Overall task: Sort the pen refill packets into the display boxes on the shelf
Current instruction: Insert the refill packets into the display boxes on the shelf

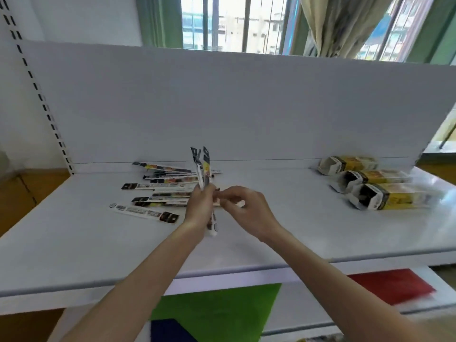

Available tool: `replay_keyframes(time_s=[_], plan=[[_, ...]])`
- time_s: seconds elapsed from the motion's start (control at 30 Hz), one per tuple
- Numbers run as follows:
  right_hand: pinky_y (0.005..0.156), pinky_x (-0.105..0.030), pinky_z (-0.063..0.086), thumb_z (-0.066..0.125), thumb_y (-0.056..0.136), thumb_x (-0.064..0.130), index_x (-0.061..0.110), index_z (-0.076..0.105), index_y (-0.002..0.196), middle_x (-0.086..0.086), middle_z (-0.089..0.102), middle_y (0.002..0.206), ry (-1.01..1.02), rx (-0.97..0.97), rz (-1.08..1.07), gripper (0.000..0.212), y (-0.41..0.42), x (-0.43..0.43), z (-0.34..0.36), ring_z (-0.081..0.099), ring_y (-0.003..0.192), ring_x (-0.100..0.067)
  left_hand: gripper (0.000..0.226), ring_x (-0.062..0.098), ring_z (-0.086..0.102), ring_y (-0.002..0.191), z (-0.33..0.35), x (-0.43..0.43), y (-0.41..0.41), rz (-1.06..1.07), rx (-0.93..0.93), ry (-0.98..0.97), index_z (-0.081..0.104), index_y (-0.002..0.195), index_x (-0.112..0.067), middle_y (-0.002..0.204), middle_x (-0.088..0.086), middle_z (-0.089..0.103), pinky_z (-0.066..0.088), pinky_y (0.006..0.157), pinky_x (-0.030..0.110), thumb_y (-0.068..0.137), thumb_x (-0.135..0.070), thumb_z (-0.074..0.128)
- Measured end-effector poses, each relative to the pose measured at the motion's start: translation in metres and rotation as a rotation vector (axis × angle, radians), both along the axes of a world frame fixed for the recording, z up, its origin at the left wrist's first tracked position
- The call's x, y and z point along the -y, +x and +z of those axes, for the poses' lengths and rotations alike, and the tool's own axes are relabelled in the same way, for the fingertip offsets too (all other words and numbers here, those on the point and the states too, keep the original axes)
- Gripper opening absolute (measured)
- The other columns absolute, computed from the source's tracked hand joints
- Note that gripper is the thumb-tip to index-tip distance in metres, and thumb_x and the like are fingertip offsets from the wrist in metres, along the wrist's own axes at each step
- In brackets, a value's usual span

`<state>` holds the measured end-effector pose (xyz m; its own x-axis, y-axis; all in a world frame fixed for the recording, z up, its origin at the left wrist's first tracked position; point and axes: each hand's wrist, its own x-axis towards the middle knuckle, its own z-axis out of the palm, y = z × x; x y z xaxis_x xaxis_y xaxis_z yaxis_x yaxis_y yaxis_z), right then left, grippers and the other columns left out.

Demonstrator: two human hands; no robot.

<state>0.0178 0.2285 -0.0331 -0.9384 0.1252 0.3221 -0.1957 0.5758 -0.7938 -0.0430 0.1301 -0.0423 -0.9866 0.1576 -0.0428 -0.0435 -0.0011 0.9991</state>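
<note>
Over white shelf (283, 218) by window (234, 23), left hand (199, 206) gripping packets (203, 166), right hand (246, 211) grip unclear

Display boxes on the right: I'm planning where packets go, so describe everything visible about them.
Three display boxes lie on their sides on the white shelf, at its right end, in a staggered row from back to front, neighbours seemingly touching. They look like cardboard, yellow and black with blurred print, open ends facing left. Whether anything is inside cannot be told. Nothing else touches them.
</note>
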Motion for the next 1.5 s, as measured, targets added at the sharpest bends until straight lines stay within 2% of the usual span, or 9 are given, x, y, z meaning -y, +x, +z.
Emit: replay_keyframes(time_s=[0.23, 0.37, 0.53, 0.63, 0.77, 0.93, 1.13, 1.23, 1.5], plan=[[0.067, -0.027, 0.054, 0.062, 0.084, 0.036, 0.02, 0.048, 0.118, -0.003, 0.066, 0.099, -0.032, 0.274, -0.073, 0.04, 0.068, -0.105, -0.018, 0.063, 0.088, -0.018, 0.014, 0.015, 0.06, 0.097, 0.004, -0.115, 0.069, -0.198, 0.039, 0.283, 0.045, 0.092, -0.022, 0.1, -0.003, 0.066, 0.051, 0.073, 0.033, 0.098, -0.01, 0.039], [0.072, -0.041, 0.051, 0.059, 0.087, 0.034, 0.012, 0.055, 0.091, -0.005, 0.062, 0.082, 0.103, 0.272, -0.152, 0.023, 0.111, -0.166, -0.02, 0.06, 0.076, -0.022, 0.016, 0.017, 0.057, 0.099, -0.001, -0.167, 0.098, -0.412, -0.029, 0.185, 0.049, 0.09, -0.023, 0.096, -0.002, 0.068, 0.045, 0.089, 0.032, 0.093, -0.007, 0.047], [0.059, -0.029, 0.051, 0.065, 0.084, 0.023, 0.011, 0.042, 0.084, -0.003, 0.051, 0.077, -0.118, 0.326, -0.176, 0.026, 0.152, -0.223, -0.023, 0.058, 0.07, -0.015, 0.013, 0.013, 0.055, 0.105, -0.006, -0.222, 0.128, -0.601, -0.126, 0.094, 0.053, 0.104, -0.032, 0.115, 0.0, 0.062, 0.041, 0.088, 0.027, 0.094, -0.024, 0.05], [0.053, -0.017, 0.034, 0.064, 0.084, 0.026, 0.018, 0.042, 0.083, 0.005, 0.045, 0.071, 0.133, 0.314, -0.298, 0.022, 0.158, -0.251, -0.026, 0.043, 0.061, -0.008, 0.028, 0.016, 0.057, 0.106, 0.001, -0.244, 0.135, -0.7, -0.18, -0.153, 0.053, 0.117, -0.024, 0.12, 0.001, 0.06, 0.044, 0.094, 0.033, 0.095, -0.038, 0.044], [0.06, -0.032, 0.034, 0.049, 0.091, 0.02, 0.011, 0.043, 0.088, -0.006, 0.053, 0.078, 0.358, 0.288, -0.399, 0.012, 0.152, -0.284, -0.029, 0.05, 0.073, -0.025, 0.052, 0.021, 0.065, 0.074, 0.017, -0.251, 0.133, -0.617, -0.71, -0.9, 0.064, 0.084, -0.009, 0.082, 0.007, 0.067, 0.051, 0.069, 0.036, 0.088, -0.057, 0.044], [0.076, -0.044, 0.048, 0.04, 0.092, 0.026, 0.011, 0.05, 0.109, -0.01, 0.064, 0.097, 0.486, 0.269, -0.351, 0.026, 0.119, -0.302, -0.018, 0.059, 0.087, -0.029, 0.012, 0.016, 0.059, 0.063, 0.025, -0.27, 0.112, -0.372, -1.554, -0.544, 0.063, 0.075, -0.015, 0.072, -0.003, 0.063, 0.049, 0.049, 0.025, 0.079, -0.022, 0.054], [0.048, -0.029, 0.032, 0.056, 0.087, 0.037, 0.016, 0.047, 0.055, 0.0, 0.044, 0.052, 0.134, -0.024, -0.623, 0.039, 0.083, -0.34, 0.015, 0.041, 0.049, -0.017, 0.005, 0.009, 0.052, 0.058, -0.026, -0.288, 0.078, -0.441, -0.908, -0.435, 0.059, 0.08, -0.021, 0.065, -0.013, 0.056, 0.05, 0.059, 0.03, 0.08, -0.026, 0.06], [0.046, -0.024, 0.029, 0.05, 0.091, 0.035, 0.01, 0.049, 0.065, -0.002, 0.041, 0.056, -0.166, -0.019, -0.567, 0.036, 0.071, -0.356, 0.025, 0.037, 0.048, -0.013, 0.028, 0.013, 0.055, 0.085, -0.031, -0.311, 0.062, -0.38, -0.688, -0.638, 0.056, 0.099, -0.02, 0.093, -0.007, 0.057, 0.048, 0.073, 0.032, 0.08, -0.038, 0.065], [0.044, -0.019, 0.031, 0.044, 0.093, 0.029, 0.002, 0.053, 0.074, 0.002, 0.042, 0.054, -0.108, -0.055, -0.54, 0.034, 0.047, -0.392, 0.031, 0.037, 0.045, -0.008, 0.021, 0.018, 0.055, 0.092, -0.029, -0.348, 0.055, -0.264, -0.894, -0.816, 0.067, 0.096, -0.02, 0.098, -0.002, 0.063, 0.036, 0.062, 0.025, 0.085, -0.036, 0.06]])
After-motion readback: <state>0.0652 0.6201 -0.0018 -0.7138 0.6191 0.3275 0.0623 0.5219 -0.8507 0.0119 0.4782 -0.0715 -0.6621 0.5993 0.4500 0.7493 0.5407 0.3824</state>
